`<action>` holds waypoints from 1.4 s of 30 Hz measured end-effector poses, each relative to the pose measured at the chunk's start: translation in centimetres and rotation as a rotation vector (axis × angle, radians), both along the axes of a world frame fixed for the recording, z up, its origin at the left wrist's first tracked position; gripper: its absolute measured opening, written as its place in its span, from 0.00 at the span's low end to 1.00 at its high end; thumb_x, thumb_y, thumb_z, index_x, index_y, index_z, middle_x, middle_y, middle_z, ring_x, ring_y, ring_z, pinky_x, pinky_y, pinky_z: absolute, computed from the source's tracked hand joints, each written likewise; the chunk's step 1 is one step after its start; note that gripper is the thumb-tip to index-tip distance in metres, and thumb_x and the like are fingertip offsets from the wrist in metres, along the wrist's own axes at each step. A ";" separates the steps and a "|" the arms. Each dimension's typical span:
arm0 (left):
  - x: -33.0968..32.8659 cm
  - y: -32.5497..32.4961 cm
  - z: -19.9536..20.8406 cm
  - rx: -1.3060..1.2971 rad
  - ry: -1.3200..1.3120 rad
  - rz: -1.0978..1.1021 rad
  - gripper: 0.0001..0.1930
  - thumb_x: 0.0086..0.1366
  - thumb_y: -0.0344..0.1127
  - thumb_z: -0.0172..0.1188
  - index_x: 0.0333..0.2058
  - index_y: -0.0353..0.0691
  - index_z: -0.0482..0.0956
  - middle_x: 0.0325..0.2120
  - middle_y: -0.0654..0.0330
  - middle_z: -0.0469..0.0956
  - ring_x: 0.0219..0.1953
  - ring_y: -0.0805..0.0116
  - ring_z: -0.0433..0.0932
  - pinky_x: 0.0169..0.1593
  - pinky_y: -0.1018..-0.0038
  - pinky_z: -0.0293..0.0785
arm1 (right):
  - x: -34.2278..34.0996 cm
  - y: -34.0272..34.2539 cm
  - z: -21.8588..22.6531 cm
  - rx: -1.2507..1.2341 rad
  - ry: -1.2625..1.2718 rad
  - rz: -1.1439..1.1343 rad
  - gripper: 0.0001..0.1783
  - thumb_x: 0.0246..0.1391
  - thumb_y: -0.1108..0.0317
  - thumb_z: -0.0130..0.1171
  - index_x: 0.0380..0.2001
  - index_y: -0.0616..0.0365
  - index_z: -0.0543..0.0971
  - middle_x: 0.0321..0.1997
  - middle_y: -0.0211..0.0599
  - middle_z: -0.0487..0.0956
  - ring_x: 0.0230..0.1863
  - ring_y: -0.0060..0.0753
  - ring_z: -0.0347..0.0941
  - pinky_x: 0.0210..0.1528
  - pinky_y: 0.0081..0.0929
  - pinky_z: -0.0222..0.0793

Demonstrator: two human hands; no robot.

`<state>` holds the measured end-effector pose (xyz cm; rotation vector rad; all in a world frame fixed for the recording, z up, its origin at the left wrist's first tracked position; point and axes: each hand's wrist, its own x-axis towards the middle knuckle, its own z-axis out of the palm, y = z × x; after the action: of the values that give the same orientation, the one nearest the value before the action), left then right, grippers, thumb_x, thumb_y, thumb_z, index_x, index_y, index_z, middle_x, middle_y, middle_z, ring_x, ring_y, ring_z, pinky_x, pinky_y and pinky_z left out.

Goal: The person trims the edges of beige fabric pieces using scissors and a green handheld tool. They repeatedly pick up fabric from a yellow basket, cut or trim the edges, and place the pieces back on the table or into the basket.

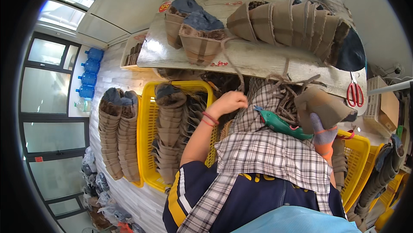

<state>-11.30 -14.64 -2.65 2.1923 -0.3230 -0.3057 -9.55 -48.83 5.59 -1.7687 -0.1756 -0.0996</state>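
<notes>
My bare left hand [232,102], with red bands at the wrist, has its fingers curled together; what they hold, if anything, is hidden. Just above it, a brown fuzzy strip [234,70] hangs over the table edge. My right hand [323,135], in a grey and orange glove, grips a brown fleece-lined shell piece [319,104] over my lap. Between my hands lies a green tool [284,126] with a pointed blue tip; its kind is unclear. A tangle of brown strips [287,106] rests behind it, beside the shell piece.
On the table [172,63] lie a long nested row of shells [279,22], two more shells [202,45] and red-handled scissors [355,94] at its right edge. Yellow baskets [148,147] of stacked shells stand left and right. Blue water bottles [89,73] line the far left.
</notes>
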 end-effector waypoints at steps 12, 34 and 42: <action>7.6 0.7 1.2 -1.010 -0.072 1.016 0.11 0.64 0.35 0.55 0.37 0.31 0.70 0.25 0.57 0.75 0.12 0.74 0.69 0.18 0.82 0.67 | 0.1 0.3 -1.3 0.058 0.027 -0.002 0.18 0.45 0.74 0.65 0.41 0.64 0.76 0.40 0.34 0.79 0.39 0.26 0.73 0.43 0.25 0.69; 5.0 10.2 0.5 -1.706 -0.461 1.070 0.20 0.70 0.39 0.44 0.57 0.36 0.63 0.58 0.55 0.63 0.59 0.56 0.62 0.64 0.56 0.56 | 1.0 0.0 1.3 -0.220 -0.107 0.290 0.13 0.44 0.74 0.65 0.37 0.63 0.78 0.35 0.37 0.80 0.37 0.32 0.77 0.40 0.26 0.71; -3.0 7.3 1.7 -1.715 -0.308 0.541 0.18 0.66 0.39 0.52 0.52 0.39 0.70 0.51 0.60 0.71 0.52 0.62 0.69 0.56 0.65 0.64 | 1.6 1.8 6.2 -0.206 -0.227 0.403 0.15 0.43 0.73 0.66 0.37 0.62 0.77 0.37 0.38 0.80 0.37 0.36 0.77 0.40 0.26 0.71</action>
<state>-14.25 -7.34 -1.00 0.5342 -0.0459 0.4943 -7.96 -47.02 11.76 -1.8885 -0.7235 0.0108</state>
